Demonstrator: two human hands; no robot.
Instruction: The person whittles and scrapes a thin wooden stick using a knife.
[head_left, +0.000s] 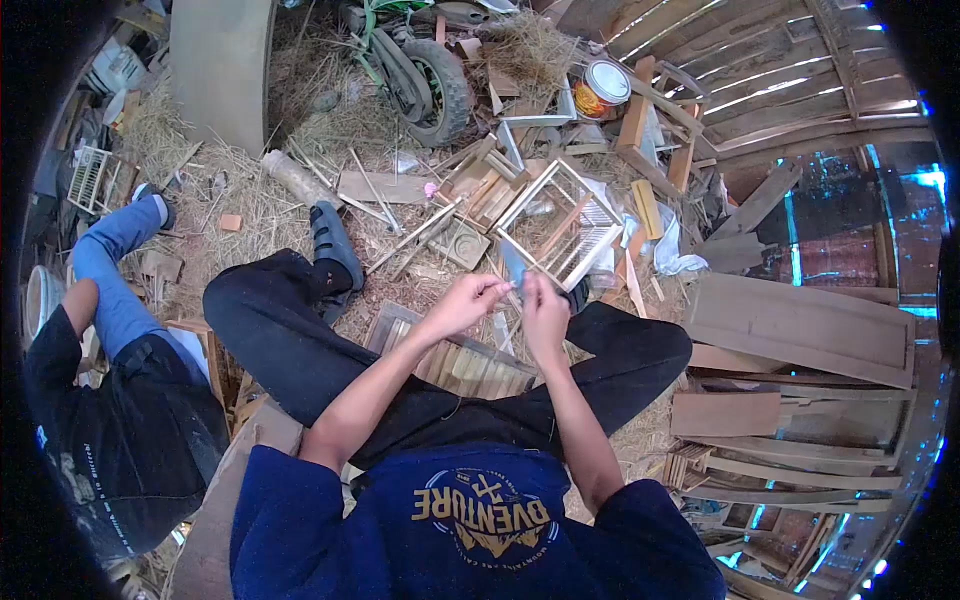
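Note:
Above my lap, my left hand (472, 303) is closed in a pinch, its fingertips close to those of my right hand (545, 312). The right fingers are bent and closed too. Something small and pale may lie between the fingertips, but I cannot make it out. Just beyond the hands, a wooden frame with thin slats (597, 253), like a small cage, stands tilted on the ground. Beneath my forearms lies a box of wooden strips (465, 368), partly hidden by my arms and legs.
Another person in dark clothing (125, 440) sits at my left. Ahead are a motorbike wheel (440, 95), a paint can (603, 88) and wooden boxes (483, 183) on straw. Wooden boards (800, 325) lean at the right. Loose sticks (375, 190) lie near my sandalled foot.

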